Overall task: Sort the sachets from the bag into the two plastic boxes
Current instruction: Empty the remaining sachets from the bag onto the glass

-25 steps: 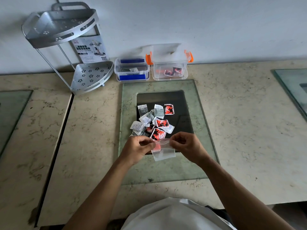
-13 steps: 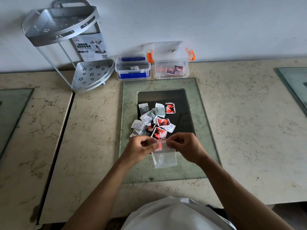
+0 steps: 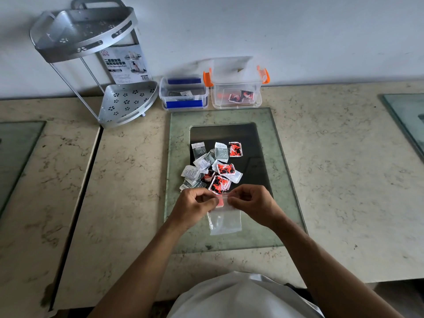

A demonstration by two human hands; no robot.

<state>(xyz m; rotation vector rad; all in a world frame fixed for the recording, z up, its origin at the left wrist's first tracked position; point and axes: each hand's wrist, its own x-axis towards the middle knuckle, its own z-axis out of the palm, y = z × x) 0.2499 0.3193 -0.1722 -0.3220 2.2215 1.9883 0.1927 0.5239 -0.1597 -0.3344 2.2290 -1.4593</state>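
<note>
Sachets (image 3: 214, 167) lie heaped on my glass panel (image 3: 284, 180), toward its middle. I pinch the clear bag (image 3: 226, 220) by its top edge, left hand (image 3: 195, 206) and right hand (image 3: 253, 203) both grasping it, near the panel's front edge. Blue-clipped box (image 3: 184, 97) and orange-clipped box (image 3: 236, 92) stand beyond the panel's far edge.

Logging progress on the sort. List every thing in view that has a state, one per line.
clear zip bag: held at its top edge, hanging
left hand: pinching bag top
right hand: pinching bag top
sachet pile: loose on dark panel, unsorted
blue-clip box: lid off, holds sachets
orange-clip box: lid off, holds red sachets
corner rack: upright
</note>
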